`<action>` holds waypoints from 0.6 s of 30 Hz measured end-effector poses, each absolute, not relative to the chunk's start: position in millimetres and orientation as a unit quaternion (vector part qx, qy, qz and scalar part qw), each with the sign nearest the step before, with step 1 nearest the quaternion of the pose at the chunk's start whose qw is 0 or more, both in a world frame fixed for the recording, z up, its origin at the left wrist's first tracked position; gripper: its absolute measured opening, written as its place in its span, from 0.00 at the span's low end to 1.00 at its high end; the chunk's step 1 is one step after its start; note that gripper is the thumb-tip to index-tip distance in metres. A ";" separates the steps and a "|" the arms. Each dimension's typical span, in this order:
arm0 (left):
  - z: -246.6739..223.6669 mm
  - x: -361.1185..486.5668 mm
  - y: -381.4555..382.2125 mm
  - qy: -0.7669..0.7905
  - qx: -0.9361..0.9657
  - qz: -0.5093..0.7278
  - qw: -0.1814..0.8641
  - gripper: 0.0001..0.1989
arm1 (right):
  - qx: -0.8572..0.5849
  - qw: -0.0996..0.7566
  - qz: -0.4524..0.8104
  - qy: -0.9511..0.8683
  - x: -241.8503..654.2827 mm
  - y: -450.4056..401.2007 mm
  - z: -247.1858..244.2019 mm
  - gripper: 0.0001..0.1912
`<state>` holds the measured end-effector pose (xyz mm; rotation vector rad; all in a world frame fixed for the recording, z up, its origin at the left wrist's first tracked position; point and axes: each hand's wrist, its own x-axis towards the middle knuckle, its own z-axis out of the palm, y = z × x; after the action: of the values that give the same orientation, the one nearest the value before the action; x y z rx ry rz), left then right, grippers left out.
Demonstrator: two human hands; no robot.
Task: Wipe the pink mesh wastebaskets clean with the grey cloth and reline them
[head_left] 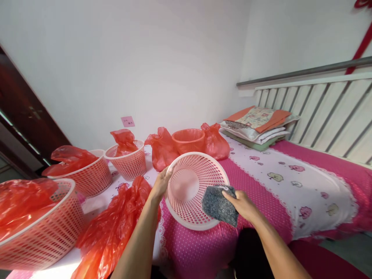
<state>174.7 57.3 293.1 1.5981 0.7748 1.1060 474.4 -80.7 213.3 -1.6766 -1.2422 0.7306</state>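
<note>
A pink plastic basket (pixel 186 185) with a lattice wall is tilted so that its inside faces me. My left hand (pixel 163 181) grips its pale rim on the left side, fingers closed round it. In my right hand (pixel 238 200) is a dark grey cloth (pixel 220 205), pinched at its upper right edge. The cloth hangs over the right inner wall and lower right rim of the basket. Nothing lies on the basket's round bottom.
Several pink baskets with red plastic bags stand at the left, one nearest (pixel 62 232). A loose red bag (pixel 122 221) lies beside my left forearm. Behind are a red basket (pixel 188 140) between two bags, and folded bedding (pixel 257 124) by the white headboard (pixel 328 112).
</note>
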 end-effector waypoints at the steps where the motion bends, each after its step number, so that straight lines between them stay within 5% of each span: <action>1: 293.5 174.8 56.6 0.321 0.666 0.454 0.497 0.34 | -0.700 0.409 0.257 -0.527 474.4 -82.4 214.5 0.24; 5: 295.5 175.0 54.4 0.319 0.683 0.442 0.487 0.33 | -0.757 0.267 0.120 -0.584 465.3 -91.5 224.7 0.21; 8: 296.9 175.4 52.9 0.310 0.684 0.438 0.493 0.33 | -0.761 0.237 0.100 -0.596 454.3 -96.3 235.8 0.19; 18: 303.9 182.7 41.6 0.301 0.697 0.416 0.500 0.34 | -0.632 0.482 0.227 -0.563 411.2 -59.6 222.4 0.16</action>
<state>182.7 41.6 303.9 1.6860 0.7281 1.0052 411.2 -59.6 222.4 -1.5413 -1.3723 0.5541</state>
